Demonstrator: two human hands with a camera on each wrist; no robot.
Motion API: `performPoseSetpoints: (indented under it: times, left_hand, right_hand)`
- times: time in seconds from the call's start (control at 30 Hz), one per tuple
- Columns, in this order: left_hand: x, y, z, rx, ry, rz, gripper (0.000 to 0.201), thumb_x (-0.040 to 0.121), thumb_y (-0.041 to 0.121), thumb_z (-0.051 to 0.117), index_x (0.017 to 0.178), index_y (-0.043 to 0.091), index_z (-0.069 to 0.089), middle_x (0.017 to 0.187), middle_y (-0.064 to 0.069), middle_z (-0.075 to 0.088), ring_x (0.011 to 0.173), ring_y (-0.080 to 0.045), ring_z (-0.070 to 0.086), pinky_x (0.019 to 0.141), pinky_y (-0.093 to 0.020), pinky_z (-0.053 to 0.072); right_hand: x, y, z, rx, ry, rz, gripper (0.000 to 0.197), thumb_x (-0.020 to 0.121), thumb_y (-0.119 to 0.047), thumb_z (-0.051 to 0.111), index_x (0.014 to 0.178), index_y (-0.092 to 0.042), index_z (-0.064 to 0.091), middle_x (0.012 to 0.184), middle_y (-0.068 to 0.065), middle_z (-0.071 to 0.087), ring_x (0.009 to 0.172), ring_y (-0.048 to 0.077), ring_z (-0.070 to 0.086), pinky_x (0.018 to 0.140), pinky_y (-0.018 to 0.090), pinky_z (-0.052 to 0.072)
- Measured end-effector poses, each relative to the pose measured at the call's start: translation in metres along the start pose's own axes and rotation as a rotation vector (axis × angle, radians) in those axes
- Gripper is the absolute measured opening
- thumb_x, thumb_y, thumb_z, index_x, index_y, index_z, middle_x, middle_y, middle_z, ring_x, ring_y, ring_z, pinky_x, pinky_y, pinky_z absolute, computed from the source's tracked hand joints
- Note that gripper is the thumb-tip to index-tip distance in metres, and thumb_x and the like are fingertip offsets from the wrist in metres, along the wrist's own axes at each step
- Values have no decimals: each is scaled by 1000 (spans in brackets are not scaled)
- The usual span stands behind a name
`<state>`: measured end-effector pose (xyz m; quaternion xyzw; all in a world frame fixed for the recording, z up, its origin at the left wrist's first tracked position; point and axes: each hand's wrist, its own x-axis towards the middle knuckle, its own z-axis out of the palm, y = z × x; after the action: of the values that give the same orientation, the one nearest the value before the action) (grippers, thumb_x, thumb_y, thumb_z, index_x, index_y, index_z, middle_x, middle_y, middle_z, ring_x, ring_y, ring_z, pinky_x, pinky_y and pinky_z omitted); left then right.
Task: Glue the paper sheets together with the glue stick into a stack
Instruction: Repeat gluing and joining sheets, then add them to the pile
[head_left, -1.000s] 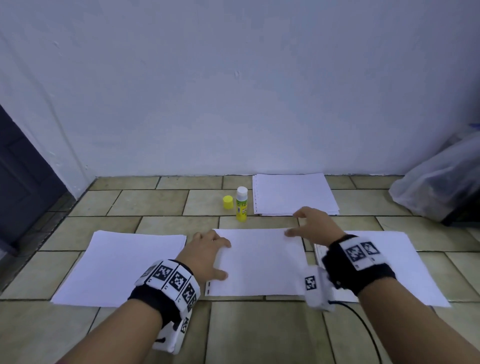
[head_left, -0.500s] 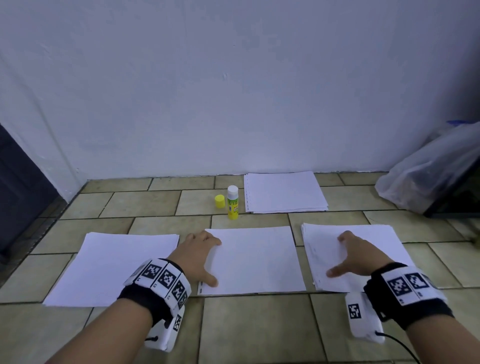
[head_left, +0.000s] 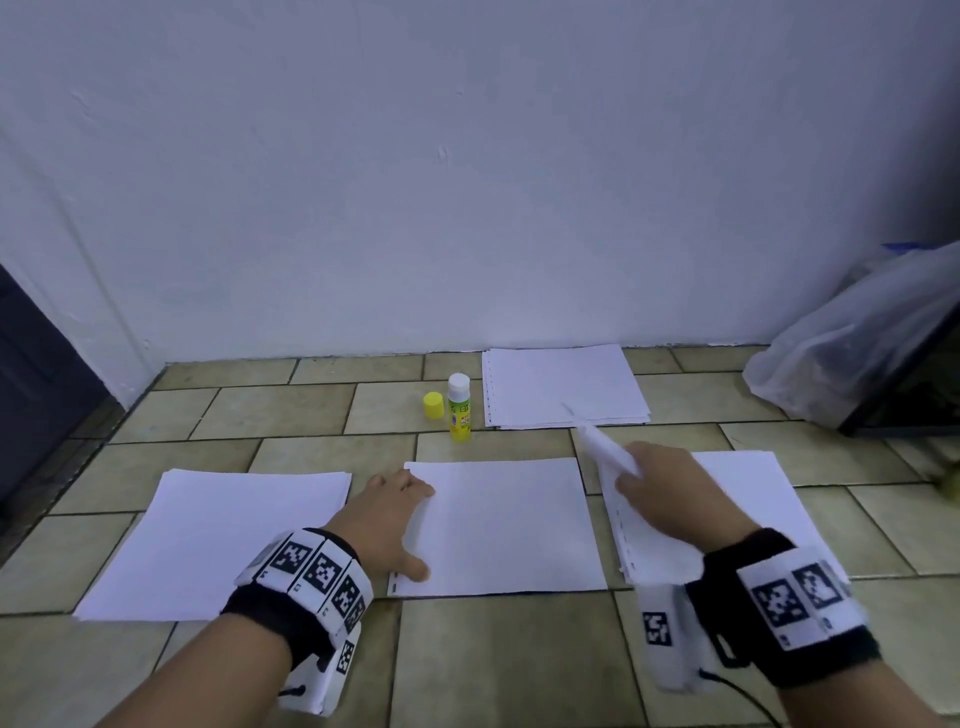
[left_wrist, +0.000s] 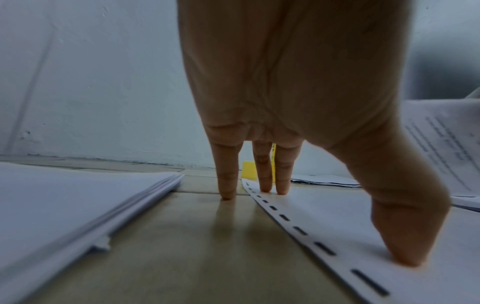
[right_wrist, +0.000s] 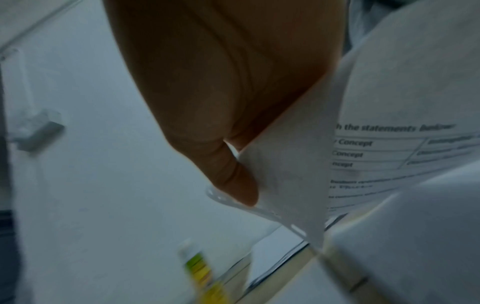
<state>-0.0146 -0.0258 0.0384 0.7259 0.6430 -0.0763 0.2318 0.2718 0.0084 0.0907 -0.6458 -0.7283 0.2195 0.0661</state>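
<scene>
1. Resting on the tiled floor, the left hand has its fingers spread and nearly straight: in the left wrist view the thumb and two fingertips press the punched left margin of the centre sheet, while another fingertip touches the bare tile just beside that edge.
2. The right hand pinches the near-left corner of the top sheet on the right-hand paper pile, thumb over and fingers under, and the corner curls up off the pile.
3. In the right wrist view the lifted sheet's underside shows a printed table and lines of text; the picture is blurred, so the finger positions behind the paper are probably hidden rather than readable.
4. The glue stick stands upright and uncapped beyond the centre sheet, with its yellow cap just beside it on the left.
5. A fourth paper pile lies by the wall, right of the glue stick, apart from the other paper.
6. A thicker paper pile lies left of the left hand, close but not touching it.
7. A clear plastic bag slumps in the far right corner against a dark object; a dark door or panel edges the far left.
8. Both wrists wear black bands with marker tags.
</scene>
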Motion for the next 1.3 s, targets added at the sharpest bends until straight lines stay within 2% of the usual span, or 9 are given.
performPoseSetpoints:
  times: [0.1,0.2,0.27,0.33,0.5,0.9,1.0,1.17,1.3]
  left_hand:
    - [-1,1,1,39,9,8,93,76,44,73,149,21,21,148,5,25,133,-20,23,106,-31,33]
    - [-2,2,3,61,9,6,93,77,47,71,149,21,20,148,3,25,133,-21,24,106,-34,34]
    - [-3,2,4,65,7,10,91,78,48,70,149,20,21,148,2,24,134,-21,24,107,-34,34]
    - [-4,2,5,66,5,14,87,79,49,69,147,19,23,148,1,25,134,-21,24,107,-34,34]
    - [-5,0,6,59,12,9,84,78,53,68,145,18,30,147,3,27,131,-19,26,104,-34,36]
    - [-4,0,7,53,15,22,77,80,52,67,141,20,35,143,3,30,129,-19,27,103,-35,37]
    - [-4,-4,5,70,-4,47,74,83,51,64,142,19,34,150,2,21,133,-19,23,106,-31,33]
    - [-6,-13,6,-10,13,66,74,82,43,70,144,21,37,153,4,-8,142,-19,20,110,-29,33]
    - [-6,-12,6,-2,2,46,88,81,44,71,149,15,22,155,3,5,141,-16,23,111,-29,32]
  right_hand:
    - [-4,-42,25,25,-95,-138,11,92,-22,50,93,-13,56,97,5,62,93,24,55,66,28,31]
    - [4,-68,58,38,-166,-172,33,90,-39,53,114,-16,59,118,3,61,114,23,52,91,32,39]
    - [11,-77,74,-16,-198,-160,47,89,-50,52,127,-24,54,129,1,52,126,22,41,104,41,32]
    - [18,-81,84,-30,-260,-132,56,88,-56,50,136,-27,47,139,1,41,136,26,27,109,52,23]
    - [29,-82,100,-17,-301,-73,67,85,-67,47,141,-30,40,146,2,32,140,32,16,107,61,23]
    - [36,-90,105,-61,-287,-45,74,85,-70,43,143,-26,37,152,6,26,141,37,13,106,65,22]
    - [37,-90,104,-43,-296,-43,74,84,-71,43,143,-27,37,151,5,27,142,37,12,107,65,21]
    - [37,-89,102,-6,-313,-35,75,83,-71,45,143,-28,37,154,3,24,144,37,8,108,66,17]
    - [38,-90,103,18,-303,-25,76,82,-72,46,142,-27,37,152,3,27,143,36,11,108,66,19]
